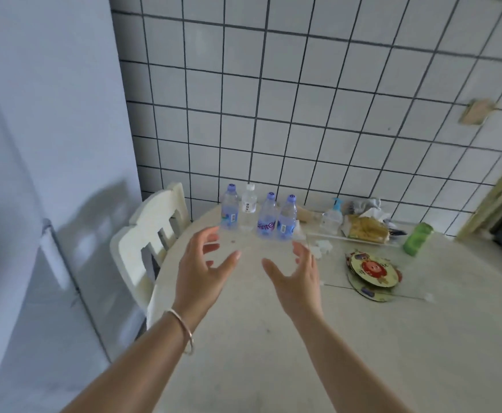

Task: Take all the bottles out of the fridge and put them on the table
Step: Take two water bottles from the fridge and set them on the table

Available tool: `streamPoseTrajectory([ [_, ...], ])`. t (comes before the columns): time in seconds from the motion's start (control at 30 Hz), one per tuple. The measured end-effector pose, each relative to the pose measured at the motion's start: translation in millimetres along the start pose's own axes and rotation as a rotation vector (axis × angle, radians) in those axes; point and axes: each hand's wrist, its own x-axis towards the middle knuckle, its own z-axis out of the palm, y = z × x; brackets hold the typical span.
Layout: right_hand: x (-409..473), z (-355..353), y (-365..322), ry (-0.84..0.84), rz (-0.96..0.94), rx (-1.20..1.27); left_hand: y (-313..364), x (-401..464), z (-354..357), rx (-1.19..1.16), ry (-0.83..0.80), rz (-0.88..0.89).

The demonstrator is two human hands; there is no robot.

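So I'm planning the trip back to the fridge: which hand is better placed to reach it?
Probably the left hand. It hangs open nearer the fridge, on the left of the view. The right hand, also open, is on the far side, over the table.

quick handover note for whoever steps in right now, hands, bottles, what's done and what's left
Left hand: open, holds nothing, above the table.
Right hand: open, holds nothing, beside the left.
Bottles: four stand upright in a row at the table's far edge by the tiled wall: purple-capped bottle, white-capped bottle, second purple-capped bottle, third purple-capped bottle.
Done: these four are on the table.
Left: the fridge's inside is not in view, so check it for more bottles.
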Motion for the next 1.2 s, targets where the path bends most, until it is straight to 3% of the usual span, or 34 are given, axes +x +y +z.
streamPoseTrajectory([
  [0.4, -189, 29, -72, 0.15, 0.059, 0.025, 3, -104, -129, -0.071, -0.126, 0.051],
  [0.67, -303, 41, -107, 0.164, 0.038, 0.008, 24, -186, -208, -0.084, -0.225, 0.051],
  [0.93, -388, 59, -151, 0.054, -0.074, 0.023, 25, -246, -302, 0.0, -0.011, 0.074],
  [1.2, -449, 121, -222, -0.094, -0.221, 0.073, 21, -246, -414, 0.008, 0.181, 0.098],
])
